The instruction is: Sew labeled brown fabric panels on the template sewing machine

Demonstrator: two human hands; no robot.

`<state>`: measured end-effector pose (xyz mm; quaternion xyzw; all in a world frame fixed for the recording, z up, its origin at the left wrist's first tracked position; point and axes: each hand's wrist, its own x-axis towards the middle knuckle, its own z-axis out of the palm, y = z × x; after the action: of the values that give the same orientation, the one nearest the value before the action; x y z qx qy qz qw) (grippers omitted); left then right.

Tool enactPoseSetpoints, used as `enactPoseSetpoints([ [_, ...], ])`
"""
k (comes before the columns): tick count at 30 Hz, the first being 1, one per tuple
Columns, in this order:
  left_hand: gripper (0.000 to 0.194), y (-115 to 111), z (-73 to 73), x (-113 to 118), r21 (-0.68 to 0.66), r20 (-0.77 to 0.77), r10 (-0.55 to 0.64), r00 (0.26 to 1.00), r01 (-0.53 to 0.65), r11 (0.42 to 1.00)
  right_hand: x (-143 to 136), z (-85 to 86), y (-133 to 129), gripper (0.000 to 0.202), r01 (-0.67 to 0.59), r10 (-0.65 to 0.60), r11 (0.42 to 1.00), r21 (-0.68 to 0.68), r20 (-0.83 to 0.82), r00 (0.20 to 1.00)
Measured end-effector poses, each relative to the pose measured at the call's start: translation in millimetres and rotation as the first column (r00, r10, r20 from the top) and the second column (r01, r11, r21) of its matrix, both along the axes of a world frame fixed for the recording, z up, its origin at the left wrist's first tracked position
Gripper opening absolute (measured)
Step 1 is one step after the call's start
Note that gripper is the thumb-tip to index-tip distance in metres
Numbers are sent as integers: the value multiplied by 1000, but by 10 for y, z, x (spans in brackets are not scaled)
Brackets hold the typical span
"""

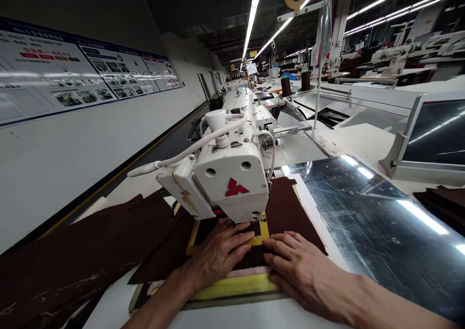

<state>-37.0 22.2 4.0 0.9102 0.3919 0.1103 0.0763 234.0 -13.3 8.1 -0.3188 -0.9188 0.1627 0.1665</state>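
Observation:
Under the head of a white sewing machine [232,179] lies dark brown fabric [286,208]. A yellow frame [192,237] rests on the fabric below the machine head. My left hand [225,244] lies flat across the frame and fabric, fingers stretched to the right; the machine head hides what is directly beneath it. My right hand [294,258] presses flat on the fabric just right of the frame, fingers spread and pointing left. Nearer to me, a yellow strip [236,286] with a pinkish edge runs between my wrists.
More brown fabric [90,242] is heaped on the left. A shiny metal plate [363,212] covers the table at right, beside a screen [436,135]. A white hose [192,147] crosses the machine's top. Thread cones [286,86] stand behind, and a wall with posters [119,72] runs along the left.

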Motion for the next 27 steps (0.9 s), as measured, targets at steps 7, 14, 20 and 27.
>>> enactPoseSetpoints([
  [7, 37, 109, -38, -5, 6, 79, 26, 997, -26, 1000, 10, 7, -28, 18, -23, 22, 1000, -14, -60, 998],
  [14, 32, 238, -42, 32, 19, 117, 41, 992, -44, 999, 39, -6, -3, 20, -19, 18, 1000, -18, -54, 998],
  [20, 32, 183, -52, 43, -45, 154, 92, 984, -86, 995, 68, -5, -9, 19, -42, 42, 999, -5, -69, 997],
  [27, 36, 78, -16, 5, -75, 143, 173, 975, -163, 984, 76, -1, 0, 20, -24, 24, 1000, 1, -63, 998],
])
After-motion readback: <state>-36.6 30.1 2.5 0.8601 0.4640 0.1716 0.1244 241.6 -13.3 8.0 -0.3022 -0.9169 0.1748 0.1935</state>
